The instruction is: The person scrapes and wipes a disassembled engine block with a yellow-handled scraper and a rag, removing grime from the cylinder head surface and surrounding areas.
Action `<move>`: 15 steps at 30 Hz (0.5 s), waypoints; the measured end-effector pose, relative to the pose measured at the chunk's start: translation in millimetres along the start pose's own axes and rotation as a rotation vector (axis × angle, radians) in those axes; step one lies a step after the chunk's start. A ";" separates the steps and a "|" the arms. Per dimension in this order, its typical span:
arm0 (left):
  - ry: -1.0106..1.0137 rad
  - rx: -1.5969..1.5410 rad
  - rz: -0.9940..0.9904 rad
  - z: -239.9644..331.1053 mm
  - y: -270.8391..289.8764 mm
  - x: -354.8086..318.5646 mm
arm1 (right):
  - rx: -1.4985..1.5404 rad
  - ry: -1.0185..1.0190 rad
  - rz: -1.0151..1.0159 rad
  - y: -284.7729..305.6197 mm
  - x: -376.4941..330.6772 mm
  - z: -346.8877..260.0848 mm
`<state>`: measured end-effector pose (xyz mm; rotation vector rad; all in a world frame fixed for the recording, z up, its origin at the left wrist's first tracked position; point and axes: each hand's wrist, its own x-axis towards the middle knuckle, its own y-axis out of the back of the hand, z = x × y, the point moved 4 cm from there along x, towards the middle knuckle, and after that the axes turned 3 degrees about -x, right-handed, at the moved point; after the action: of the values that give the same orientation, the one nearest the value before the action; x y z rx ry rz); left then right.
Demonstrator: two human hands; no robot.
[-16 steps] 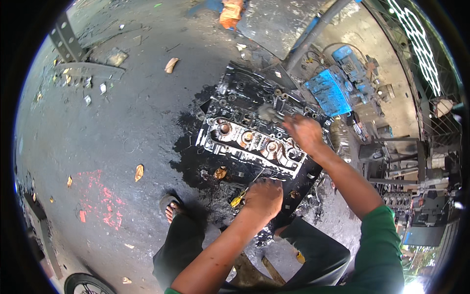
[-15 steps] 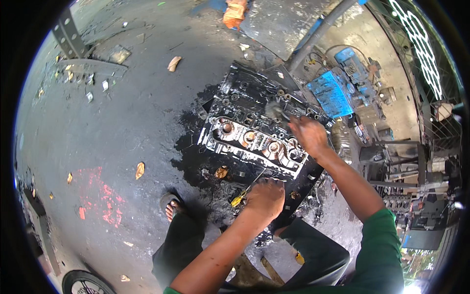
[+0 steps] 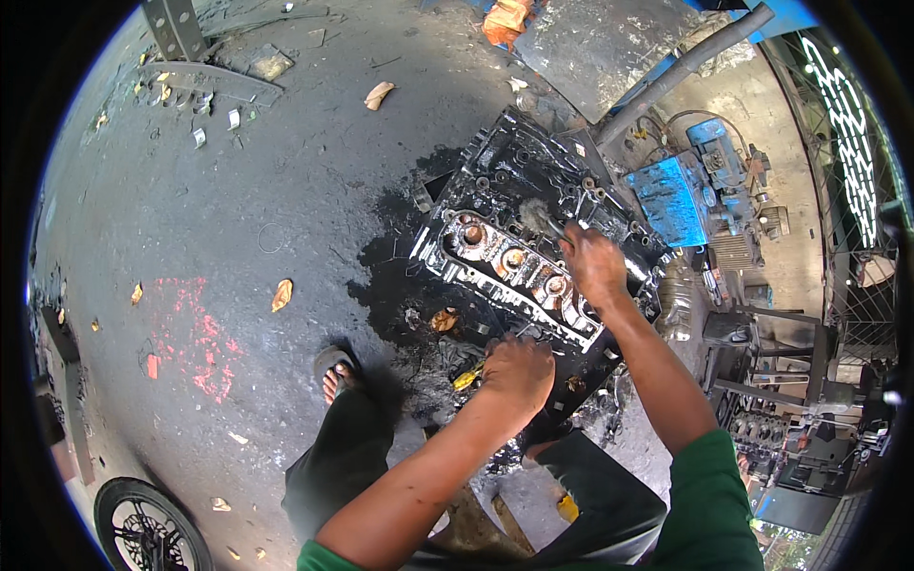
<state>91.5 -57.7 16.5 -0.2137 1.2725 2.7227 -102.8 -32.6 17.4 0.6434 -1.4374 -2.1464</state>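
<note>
My right hand (image 3: 595, 265) is closed round the handle of a brush (image 3: 538, 215). Its grey bristles are over the dark, wet surface of a large oily engine part (image 3: 528, 157). Along the near side of that part runs a pale metal section (image 3: 486, 249) with round, rust-brown wells. My left hand (image 3: 519, 369) is a fist just below the near edge of the engine part. What its fingers grip is hidden. Left of this fist is a yellow-handled tool (image 3: 466, 378), perhaps a screwdriver, low over the wet ground.
A blue machine (image 3: 671, 195) with a motor stands at the right, beyond a slanting metal pole (image 3: 681, 71). Dark metal parts (image 3: 762, 428) crowd the right side. Black oil (image 3: 381, 262) spreads left of the engine part. A wheel (image 3: 152, 528) shows at lower left; my sandalled foot (image 3: 335, 371) is nearby.
The view has shifted, so the whole scene sits differently. The brush has moved slightly over the engine part in my right hand. My left hand stays a fist near its edge.
</note>
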 end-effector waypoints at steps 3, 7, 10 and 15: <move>-0.018 -0.009 0.000 1.5 6.4 1.8 | 0.110 0.263 0.166 -0.9 17.5 -23.6; -0.036 -0.020 -0.065 6.3 5.0 0.8 | 0.120 0.081 0.005 -16.4 25.5 -19.4; -0.016 -0.006 -0.078 6.4 3.4 -1.7 | 0.177 0.143 -0.040 -11.3 10.0 -18.3; -0.001 0.000 -0.114 7.6 -1.0 -5.5 | 0.127 0.233 0.075 -1.1 15.0 -68.2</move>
<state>96.5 -51.5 21.6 -0.2767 1.2210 2.6261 -72.6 -89.9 -8.6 0.8417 -1.4530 -1.8662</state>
